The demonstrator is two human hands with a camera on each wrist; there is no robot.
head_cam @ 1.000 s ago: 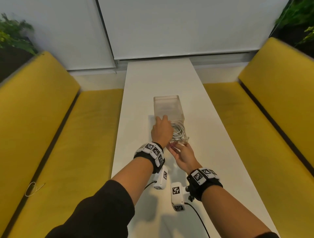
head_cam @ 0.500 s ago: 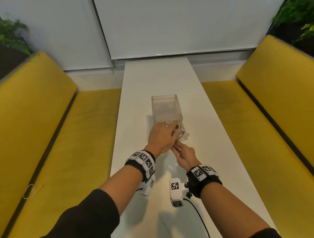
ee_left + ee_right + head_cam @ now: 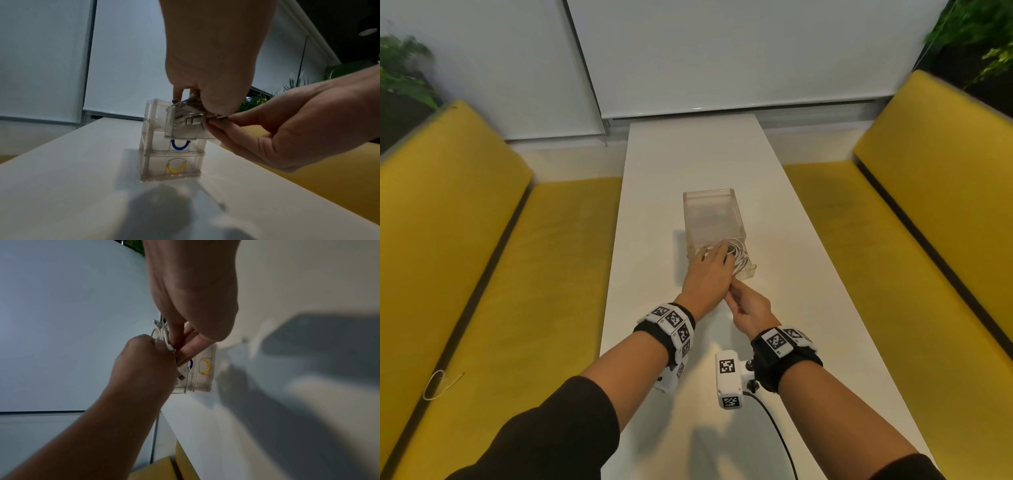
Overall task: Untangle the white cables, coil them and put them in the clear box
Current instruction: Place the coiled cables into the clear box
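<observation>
A clear box (image 3: 711,209) of stacked drawers stands mid-table; its lower fronts carry a blue and a yellow handle. The top drawer (image 3: 749,271) is pulled out toward me and holds coiled white cables (image 3: 740,255). My left hand (image 3: 714,256) reaches down into that drawer, fingers curled over the coil, hiding most of it. In the right wrist view cable loops (image 3: 161,331) stick out past the left hand. My right hand (image 3: 732,287) pinches the drawer's front tab between thumb and forefinger, as the left wrist view shows at the drawer (image 3: 185,129).
The narrow white table (image 3: 688,154) runs away from me between two yellow benches (image 3: 482,274). A thin white string (image 3: 438,387) lies on the left bench. Plants stand in both far corners, and a black wire trails from my right wrist.
My left hand has lowered onto the coil in the drawer and covers more of it. My right hand has closed in on the drawer's front tab.
</observation>
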